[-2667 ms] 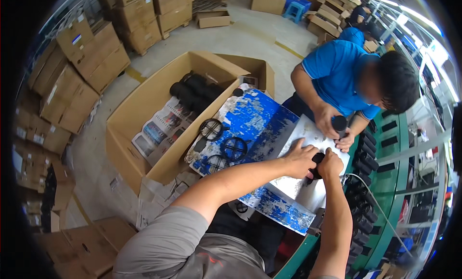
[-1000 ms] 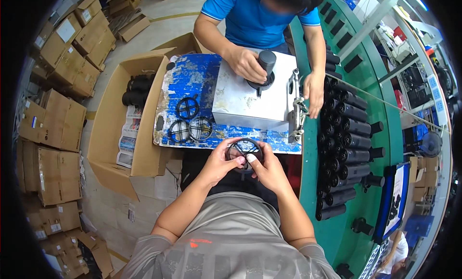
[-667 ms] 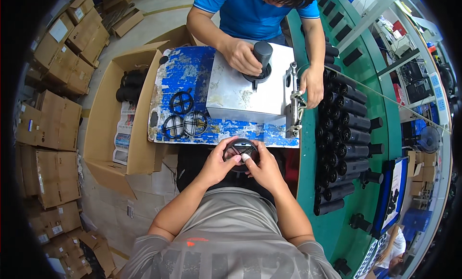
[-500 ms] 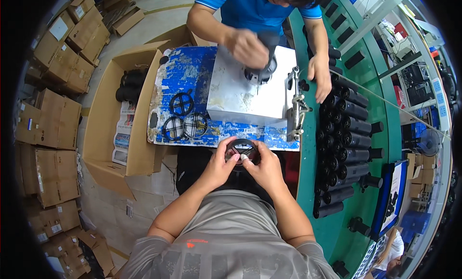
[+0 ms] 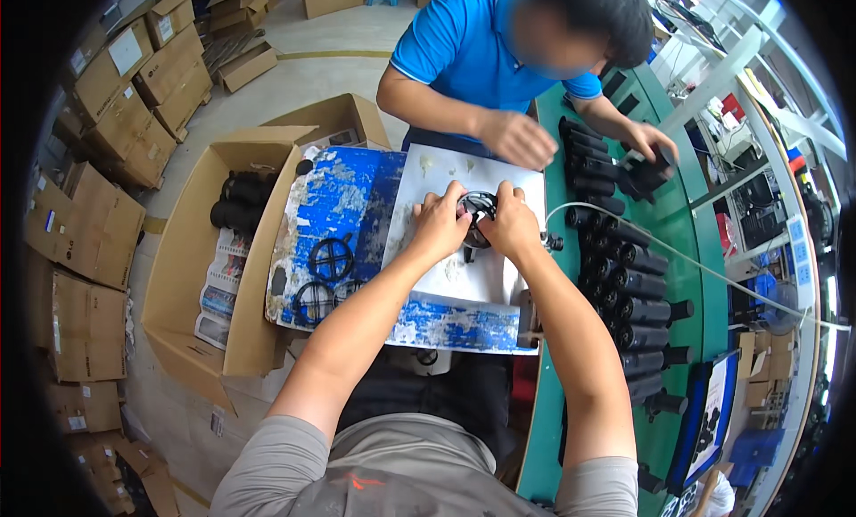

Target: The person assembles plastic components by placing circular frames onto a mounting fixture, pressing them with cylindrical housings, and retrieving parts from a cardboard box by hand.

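Observation:
Both my hands are out over a silver metal box (image 5: 499,281), holding a black ring with cross spokes (image 5: 480,200) between them. My left hand (image 5: 437,223) grips its left side with bent fingers. My right hand (image 5: 514,221) closes on the right side, both thumbs near the ring's middle. My fingers partly hide the ring and what lies beneath it. Similar black spoked rings (image 5: 332,260) lie on the worn blue board (image 5: 357,187) to the left, one partly behind my left forearm.
Across the box a co-worker in blue holds a dark cylindrical part (image 5: 651,173). Rows of black cylinders (image 5: 642,289) cover the green bench (image 5: 713,285) at right. An open carton (image 5: 259,294) with black parts stands left; a white hose (image 5: 695,256) crosses the bench.
My hands have carried the ring forward from the board's near edge onto the metal box. The co-worker's hands have left the box top, and a dark part is now over the bench.

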The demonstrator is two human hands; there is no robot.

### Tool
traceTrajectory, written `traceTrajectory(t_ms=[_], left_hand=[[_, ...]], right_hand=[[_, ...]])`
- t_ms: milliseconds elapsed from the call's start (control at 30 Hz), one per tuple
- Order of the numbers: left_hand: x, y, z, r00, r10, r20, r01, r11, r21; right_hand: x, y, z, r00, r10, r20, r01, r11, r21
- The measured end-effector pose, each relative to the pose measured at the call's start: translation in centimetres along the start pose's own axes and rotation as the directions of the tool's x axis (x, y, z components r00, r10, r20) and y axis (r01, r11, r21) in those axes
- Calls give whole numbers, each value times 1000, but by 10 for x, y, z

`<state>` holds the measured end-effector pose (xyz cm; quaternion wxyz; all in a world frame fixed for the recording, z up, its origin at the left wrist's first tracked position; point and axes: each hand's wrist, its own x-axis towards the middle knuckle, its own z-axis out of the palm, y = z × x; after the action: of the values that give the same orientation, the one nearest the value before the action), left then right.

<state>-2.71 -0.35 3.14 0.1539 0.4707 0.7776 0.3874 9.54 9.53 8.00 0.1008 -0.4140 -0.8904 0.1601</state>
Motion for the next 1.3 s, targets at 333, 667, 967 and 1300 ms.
traceTrajectory(t_ms=[333,667,967,1300], left_hand=[[9,-18,-19,976,205,-73,-172,932,320],[-7,-5,-38,971,192,142,-229,917,325],[-6,1,-28,985,134,112,-158,954,253],[17,-16,-31,840,322,437,-450,863,229]], right_hand=[[36,2,13,967,41,252,0,987,-162],[5,45,-45,992,-85,-97,80,996,-50],[-132,190,16,1000,-4,20,8,979,-205],[7,-8,-28,994,-99,-49,70,906,-417]])
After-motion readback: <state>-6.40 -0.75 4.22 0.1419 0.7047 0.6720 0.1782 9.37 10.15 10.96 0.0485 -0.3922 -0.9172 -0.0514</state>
